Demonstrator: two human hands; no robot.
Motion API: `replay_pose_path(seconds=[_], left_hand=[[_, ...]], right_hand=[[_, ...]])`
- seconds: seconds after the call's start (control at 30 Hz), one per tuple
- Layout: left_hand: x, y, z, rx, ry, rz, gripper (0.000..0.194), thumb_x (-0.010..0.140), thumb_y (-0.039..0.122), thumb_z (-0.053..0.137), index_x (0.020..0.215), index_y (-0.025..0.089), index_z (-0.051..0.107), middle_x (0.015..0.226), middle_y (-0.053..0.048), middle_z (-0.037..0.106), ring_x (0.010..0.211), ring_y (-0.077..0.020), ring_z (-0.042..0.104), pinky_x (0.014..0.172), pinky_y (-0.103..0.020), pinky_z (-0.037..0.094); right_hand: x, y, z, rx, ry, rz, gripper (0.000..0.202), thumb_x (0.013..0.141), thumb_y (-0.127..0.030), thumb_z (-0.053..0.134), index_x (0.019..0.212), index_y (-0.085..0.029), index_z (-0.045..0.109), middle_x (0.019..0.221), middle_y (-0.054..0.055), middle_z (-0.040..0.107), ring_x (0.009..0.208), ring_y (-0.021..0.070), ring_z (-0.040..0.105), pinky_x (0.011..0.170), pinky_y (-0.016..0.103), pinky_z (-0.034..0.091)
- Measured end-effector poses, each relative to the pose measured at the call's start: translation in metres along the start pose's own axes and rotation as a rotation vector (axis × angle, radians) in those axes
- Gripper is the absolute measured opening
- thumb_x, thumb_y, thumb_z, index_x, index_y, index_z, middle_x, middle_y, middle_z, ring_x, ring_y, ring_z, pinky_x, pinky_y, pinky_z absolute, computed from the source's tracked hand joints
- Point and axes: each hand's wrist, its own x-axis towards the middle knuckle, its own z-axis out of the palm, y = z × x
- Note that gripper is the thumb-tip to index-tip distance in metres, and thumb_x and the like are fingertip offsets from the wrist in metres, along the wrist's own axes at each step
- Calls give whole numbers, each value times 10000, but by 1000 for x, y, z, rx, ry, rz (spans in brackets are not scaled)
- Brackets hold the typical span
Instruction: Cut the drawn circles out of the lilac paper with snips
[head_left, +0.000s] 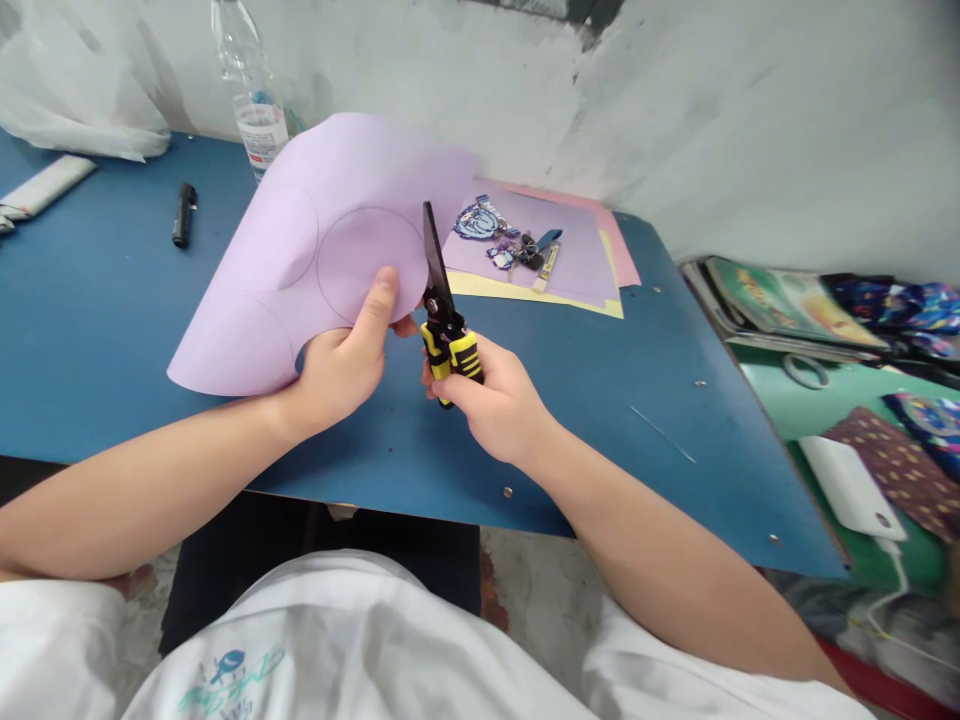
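My left hand (346, 362) grips the near edge of a lilac sheet of paper (330, 230), thumb on top, holding it lifted and curved above the blue table (112, 330). Pencilled circles are drawn on the sheet. My right hand (496, 398) is closed around the yellow-and-black handles of a pair of scissors (444, 305). The dark blades point up and away, at the right edge of the sheet beside one drawn circle.
Flat lilac, pink and yellow sheets (570, 265) lie at the far side with a keyring bunch (510, 240) on them. A black marker (184, 213), a plastic bottle (251, 90) and a rolled paper (45, 188) sit far left. Books and a white charger (851, 487) lie right.
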Motion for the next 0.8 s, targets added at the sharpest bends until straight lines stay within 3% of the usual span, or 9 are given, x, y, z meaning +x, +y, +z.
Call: replay_pose_path(seconds=[0.2, 0.4, 0.57, 0.8], left_hand=[[-1, 6, -2, -101, -58, 31, 399, 1119, 581, 754, 955, 252, 907, 1009, -48, 861, 947, -247, 822, 1082, -434, 681], [-1, 11, -5, -108, -57, 60, 421, 1101, 579, 793, 925, 209, 888, 988, -66, 858, 1014, -257, 834, 1233, -480, 628], [0, 14, -5, -108, -87, 67, 384, 1132, 529, 747, 969, 213, 892, 1046, -53, 869, 1013, -223, 831, 1224, -448, 624], [3, 11, -8, -76, -63, 110, 446, 1059, 645, 795, 852, 259, 879, 929, -63, 838, 1000, -288, 821, 1268, -513, 603]], right_hand=[[-1, -3, -4, -65, 11, -24, 88, 794, -326, 631, 875, -297, 610, 762, -41, 634, 829, 239, 632, 789, 416, 470], [-1, -4, -5, -93, 13, -39, 78, 796, -328, 622, 863, -293, 604, 776, -35, 644, 816, 234, 621, 786, 418, 458], [0, -4, -5, -110, 23, -43, 70, 791, -327, 622, 850, -299, 597, 742, -40, 623, 797, 235, 612, 772, 417, 448], [0, -5, -7, -122, 14, -55, 70, 786, -319, 609, 851, -295, 603, 734, -39, 632, 789, 234, 619, 781, 422, 448]])
